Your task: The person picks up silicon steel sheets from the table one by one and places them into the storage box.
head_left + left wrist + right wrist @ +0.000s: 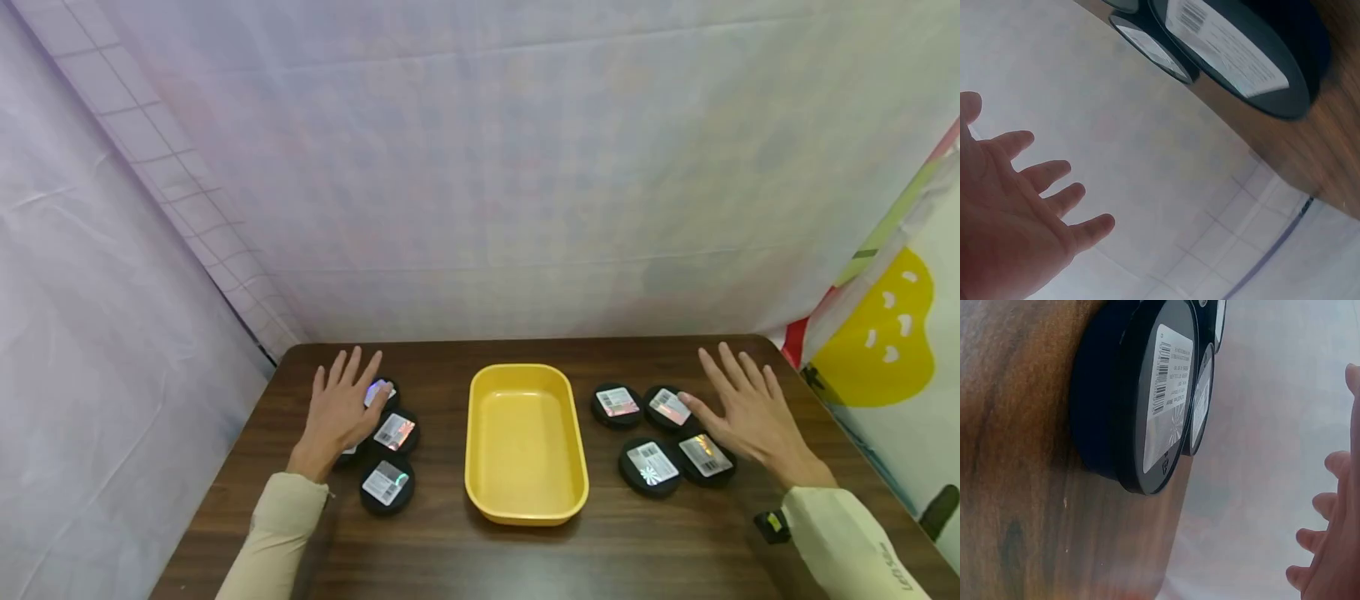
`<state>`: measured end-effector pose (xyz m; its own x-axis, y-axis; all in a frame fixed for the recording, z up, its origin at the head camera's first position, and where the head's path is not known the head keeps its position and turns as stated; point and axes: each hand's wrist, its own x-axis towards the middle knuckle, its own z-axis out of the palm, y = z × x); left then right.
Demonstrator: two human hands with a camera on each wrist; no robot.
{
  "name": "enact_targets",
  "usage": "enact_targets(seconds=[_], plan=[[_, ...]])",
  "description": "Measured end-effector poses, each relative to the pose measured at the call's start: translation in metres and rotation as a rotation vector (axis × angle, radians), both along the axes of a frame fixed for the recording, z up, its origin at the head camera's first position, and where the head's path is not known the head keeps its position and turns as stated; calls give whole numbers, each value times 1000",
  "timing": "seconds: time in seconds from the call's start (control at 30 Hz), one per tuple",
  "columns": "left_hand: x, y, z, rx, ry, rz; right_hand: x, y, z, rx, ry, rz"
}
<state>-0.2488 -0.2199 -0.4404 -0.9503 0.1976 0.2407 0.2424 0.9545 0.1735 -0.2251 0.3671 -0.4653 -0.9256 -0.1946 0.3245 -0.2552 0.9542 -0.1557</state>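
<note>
My left hand [341, 412] is spread with straight fingers over the left group of round black tubs, hiding part of them. In that group, one labelled tub [387, 483] sits nearest me, another tub [395, 432] just behind it. On the other side, my right hand [753, 417] is likewise spread, its thumb overlapping a black tub [667, 407] in the head view. Close by are a tub [707, 458] under the palm side, a tub [650, 467] and a tub [617, 404]. Both wrist views show palms holding nothing, the left hand [1016, 206] and right hand [1335, 531] apart from the tubs.
A yellow rectangular tray [527, 454] stands in the middle of the dark wooden table [450, 558], between the two groups of tubs. A pale cloth curtain [487, 183] hangs behind the table's far edge, and another white cloth [97, 375] hangs at the left.
</note>
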Motion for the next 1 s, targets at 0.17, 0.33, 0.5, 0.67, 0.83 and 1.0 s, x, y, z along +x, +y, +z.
enact_targets(seconds=[0.17, 0.33, 0.5, 0.67, 0.83, 1.0], plan=[[1, 8, -2, 21, -36, -10, 0, -1, 0, -4, 7, -4], [4, 19, -1, 53, -44, -47, 1, -2, -2, -12, -1, -1], [6, 28, -1, 87, -50, -79, 2, -4, -4, -23, -33, 0], [6, 37, -2, 107, -83, -99, 3, -4, -5, -26, -54, -14], [8, 47, -2, 129, -111, -118, 4, -3, -7, -23, -60, -20], [11, 57, -5, 158, -175, -123, 6, -2, -11, -8, -58, -22]])
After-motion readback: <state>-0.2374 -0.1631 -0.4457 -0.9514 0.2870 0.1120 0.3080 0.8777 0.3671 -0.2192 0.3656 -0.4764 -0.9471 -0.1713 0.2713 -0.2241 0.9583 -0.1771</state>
